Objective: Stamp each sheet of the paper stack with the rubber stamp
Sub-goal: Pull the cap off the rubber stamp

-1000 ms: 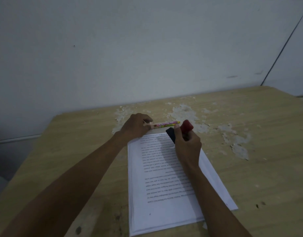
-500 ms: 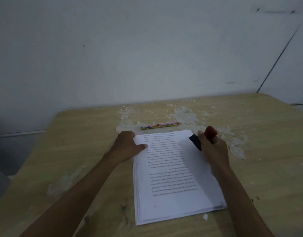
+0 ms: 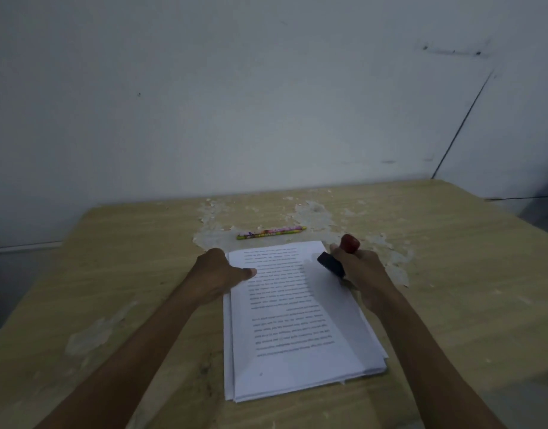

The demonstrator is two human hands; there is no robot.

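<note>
Left hand (image 3: 218, 274) lies on the far left edge of the paper stack (image 3: 297, 329), thumb stretched flat across the top sheet; its fingers are hidden from view. The stack is white printed sheets, edges slightly fanned, flat on a pale wood-grain table (image 3: 452, 274) with patches of peeled surface. Beyond the stack lies a slim patterned pencil (image 3: 271, 233). Right hand (image 3: 364, 274) curls around the rubber stamp (image 3: 340, 258), its rounded red knob uppermost and dark block tilted, at the stack's far right edge.
</note>
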